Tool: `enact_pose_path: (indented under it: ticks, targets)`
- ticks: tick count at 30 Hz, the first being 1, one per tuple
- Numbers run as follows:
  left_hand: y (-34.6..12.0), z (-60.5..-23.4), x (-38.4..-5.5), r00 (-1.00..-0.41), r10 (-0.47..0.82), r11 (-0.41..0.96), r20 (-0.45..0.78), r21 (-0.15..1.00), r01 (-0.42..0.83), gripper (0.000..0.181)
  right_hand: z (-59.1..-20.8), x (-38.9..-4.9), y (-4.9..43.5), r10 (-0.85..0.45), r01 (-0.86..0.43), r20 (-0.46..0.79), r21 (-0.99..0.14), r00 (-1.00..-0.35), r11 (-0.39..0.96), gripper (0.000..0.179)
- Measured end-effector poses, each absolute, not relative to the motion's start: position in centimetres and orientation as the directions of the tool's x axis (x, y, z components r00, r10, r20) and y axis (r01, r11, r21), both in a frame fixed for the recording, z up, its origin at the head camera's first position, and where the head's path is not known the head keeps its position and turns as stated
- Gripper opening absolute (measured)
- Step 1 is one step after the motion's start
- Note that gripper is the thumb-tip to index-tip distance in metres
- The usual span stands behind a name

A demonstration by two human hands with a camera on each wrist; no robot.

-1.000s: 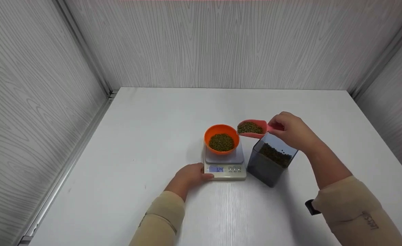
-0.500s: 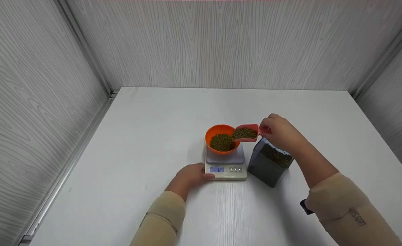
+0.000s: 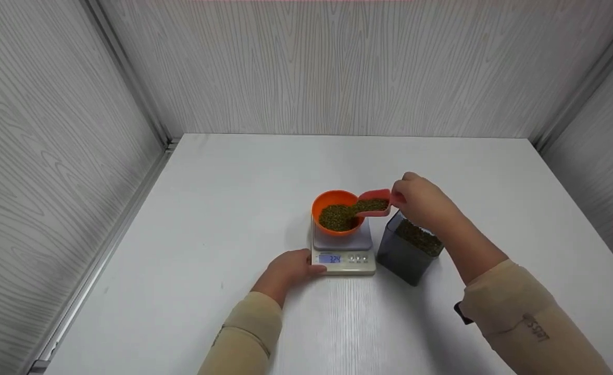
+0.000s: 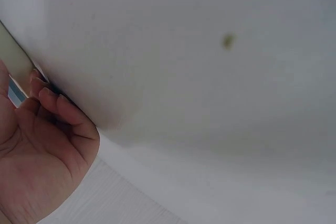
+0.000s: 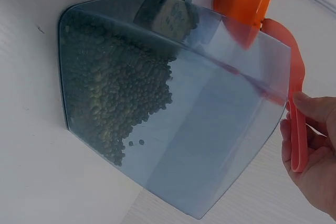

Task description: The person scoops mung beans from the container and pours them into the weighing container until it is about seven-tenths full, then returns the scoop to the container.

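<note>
My right hand pinches the handle of a pink-red scoop loaded with small green beans, its lip tilted over an orange bowl. Beans run from the lip onto the pile in that bowl, which stands on a kitchen scale whose display reads 324. With the thumb on top near the display and the fingers at the side, my left hand grips the scale's left front edge. In the right wrist view, thumb and fingers close round the scoop's handle.
Right of the scale stands a clear, tinted square container partly filled with green beans, under my right hand. A white table carries everything. Grey wood-grain panels rise at the back and both sides.
My right hand has moved left with the scoop, from above the container to the bowl, and tipped it so beans slide in. My left hand stays on the scale.
</note>
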State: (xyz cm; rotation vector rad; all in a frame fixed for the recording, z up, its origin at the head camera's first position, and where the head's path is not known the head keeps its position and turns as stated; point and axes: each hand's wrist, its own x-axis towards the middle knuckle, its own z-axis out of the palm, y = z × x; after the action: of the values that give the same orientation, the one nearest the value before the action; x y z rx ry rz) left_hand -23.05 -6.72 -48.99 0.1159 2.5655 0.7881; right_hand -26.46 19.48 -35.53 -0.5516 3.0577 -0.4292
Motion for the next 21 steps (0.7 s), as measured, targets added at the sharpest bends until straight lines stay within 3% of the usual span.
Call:
enact_pose_path:
  ticks: [12, 21]
  targets:
    - [-6.6, -48.8, -22.9, -0.899, 0.197, 0.843, -0.39, 0.536, -0.048, 0.038, -35.1, -26.6, 17.8, -0.398, -0.411, 0.103, -0.16, -0.911, 0.898, 0.007]
    - [-6.4, -48.6, -22.9, -0.898, 0.176, 0.845, -0.403, 0.529, -0.072, 0.039, -34.6, -26.4, 16.7, -0.411, -0.423, 0.131, -0.087, -0.902, 0.902, 0.014]
